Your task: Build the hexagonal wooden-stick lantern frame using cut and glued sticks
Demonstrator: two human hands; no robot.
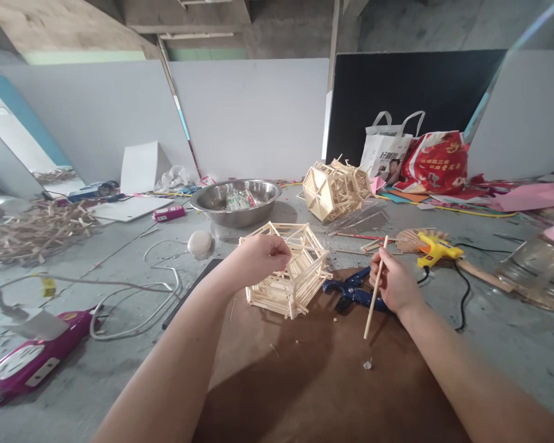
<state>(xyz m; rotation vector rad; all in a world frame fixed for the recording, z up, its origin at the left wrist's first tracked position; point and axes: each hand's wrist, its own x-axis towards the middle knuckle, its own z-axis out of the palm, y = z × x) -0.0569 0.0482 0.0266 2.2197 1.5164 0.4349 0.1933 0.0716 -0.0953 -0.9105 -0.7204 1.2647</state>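
Observation:
My left hand (258, 258) is closed on the top edge of a hexagonal frame built of wooden sticks (295, 277), which rests on a brown board (305, 369). My right hand (394, 283) is closed around a single thin wooden stick (375, 289), held nearly upright just right of the frame. Blue-handled pliers (351, 292) lie on the board between the frame and my right hand.
A second stick frame (335, 187) lies behind, beside a metal bowl (235, 200). A yellow glue gun (436, 249) with a black cord sits to the right, with bags (434, 160) and coloured paper behind it. White cable (157, 289), a pink device (32, 357) and a stick pile (32, 231) are on the left.

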